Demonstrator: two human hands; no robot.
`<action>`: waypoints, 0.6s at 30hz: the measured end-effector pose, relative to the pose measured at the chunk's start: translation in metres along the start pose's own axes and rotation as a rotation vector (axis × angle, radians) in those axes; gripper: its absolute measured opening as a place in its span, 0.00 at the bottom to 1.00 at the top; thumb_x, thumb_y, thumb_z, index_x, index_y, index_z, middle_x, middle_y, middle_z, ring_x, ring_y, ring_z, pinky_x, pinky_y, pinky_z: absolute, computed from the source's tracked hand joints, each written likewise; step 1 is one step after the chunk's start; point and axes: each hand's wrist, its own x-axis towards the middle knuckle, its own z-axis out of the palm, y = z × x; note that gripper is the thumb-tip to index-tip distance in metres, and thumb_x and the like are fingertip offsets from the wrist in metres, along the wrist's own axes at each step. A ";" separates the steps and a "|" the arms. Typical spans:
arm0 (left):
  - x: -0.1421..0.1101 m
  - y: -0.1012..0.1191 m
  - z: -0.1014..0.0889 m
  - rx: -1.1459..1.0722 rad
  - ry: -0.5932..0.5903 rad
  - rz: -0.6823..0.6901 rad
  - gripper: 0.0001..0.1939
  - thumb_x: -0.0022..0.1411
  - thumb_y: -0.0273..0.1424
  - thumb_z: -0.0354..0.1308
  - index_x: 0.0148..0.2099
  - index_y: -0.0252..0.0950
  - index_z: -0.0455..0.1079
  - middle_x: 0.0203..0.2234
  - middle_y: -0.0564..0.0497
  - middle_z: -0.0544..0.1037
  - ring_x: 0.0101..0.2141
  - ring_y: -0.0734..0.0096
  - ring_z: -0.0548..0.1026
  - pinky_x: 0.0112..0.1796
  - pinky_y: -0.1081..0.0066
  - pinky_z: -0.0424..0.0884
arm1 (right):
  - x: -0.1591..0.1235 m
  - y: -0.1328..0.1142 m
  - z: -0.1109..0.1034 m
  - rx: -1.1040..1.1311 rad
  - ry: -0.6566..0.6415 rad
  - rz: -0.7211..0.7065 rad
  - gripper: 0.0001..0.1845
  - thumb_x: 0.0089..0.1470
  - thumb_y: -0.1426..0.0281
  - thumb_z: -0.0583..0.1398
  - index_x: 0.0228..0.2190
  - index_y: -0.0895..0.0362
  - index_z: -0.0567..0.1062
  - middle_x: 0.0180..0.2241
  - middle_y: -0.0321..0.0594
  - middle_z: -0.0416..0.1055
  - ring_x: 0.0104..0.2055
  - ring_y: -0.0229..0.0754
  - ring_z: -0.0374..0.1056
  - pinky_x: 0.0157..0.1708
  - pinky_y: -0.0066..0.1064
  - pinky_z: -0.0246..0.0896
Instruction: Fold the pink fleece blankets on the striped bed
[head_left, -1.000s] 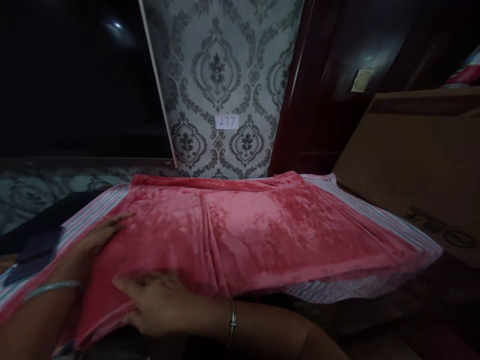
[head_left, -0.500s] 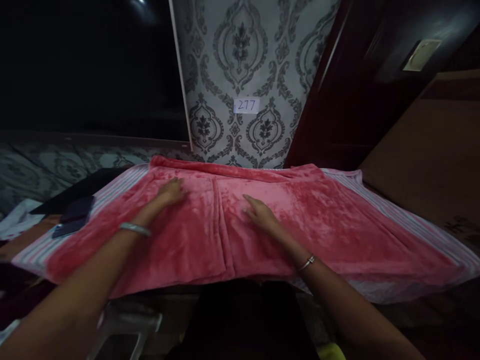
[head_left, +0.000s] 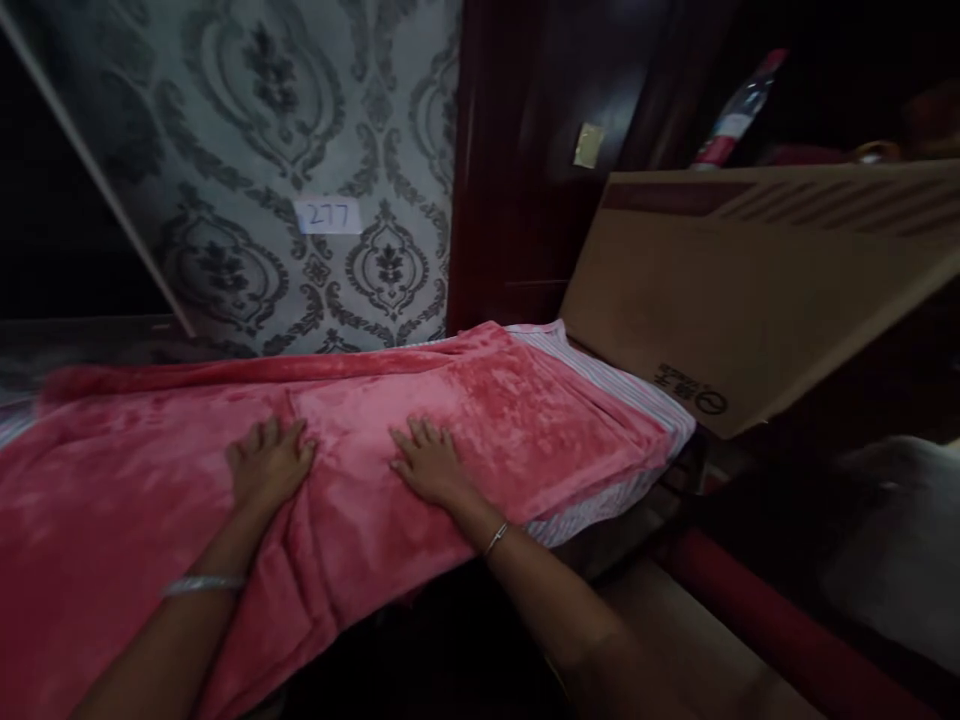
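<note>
A plush pink-red fabric (head_left: 480, 430), perhaps a blanket or garment, lies spread over a striped cloth (head_left: 600, 375). My left hand (head_left: 270, 462) rests flat on it with fingers spread, just left of a raised lengthwise fold (head_left: 300, 560). To the right of that fold, my right hand (head_left: 429, 462) also lies palm down on the plush, fingers apart. Neither hand grips anything. Along the back edge the fabric is rolled or folded over. Its left end runs out of view.
A large cardboard box (head_left: 720, 270) leans at the right end of the table, with a bottle (head_left: 739, 115) behind its top edge. Patterned wallpaper bearing a paper label (head_left: 328, 216) marked 277 stands behind. A dark screen (head_left: 67, 200) is at the left.
The view has swung to the right, bringing the box and bottle into sight. My hands have come down flat onto the fabric, the left one closer to the fold.
</note>
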 end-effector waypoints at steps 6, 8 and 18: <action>0.003 0.000 -0.002 0.008 0.041 0.019 0.31 0.68 0.43 0.37 0.63 0.36 0.67 0.57 0.30 0.69 0.58 0.39 0.65 0.53 0.40 0.62 | 0.008 0.013 -0.021 0.222 -0.023 -0.032 0.34 0.51 0.59 0.70 0.58 0.48 0.72 0.67 0.45 0.58 0.70 0.64 0.49 0.66 0.62 0.45; 0.003 0.000 -0.001 0.019 0.058 0.029 0.32 0.68 0.43 0.35 0.63 0.35 0.68 0.56 0.30 0.70 0.56 0.38 0.66 0.52 0.41 0.63 | 0.013 0.029 -0.038 0.283 -0.019 -0.032 0.26 0.51 0.65 0.69 0.52 0.48 0.77 0.59 0.38 0.71 0.63 0.56 0.64 0.62 0.49 0.59; 0.008 -0.002 0.005 0.096 0.045 0.000 0.33 0.69 0.43 0.31 0.63 0.36 0.66 0.60 0.34 0.68 0.59 0.45 0.64 0.52 0.45 0.64 | 0.022 0.190 -0.154 0.215 0.554 0.468 0.26 0.56 0.77 0.50 0.54 0.62 0.75 0.52 0.51 0.76 0.56 0.48 0.71 0.58 0.42 0.62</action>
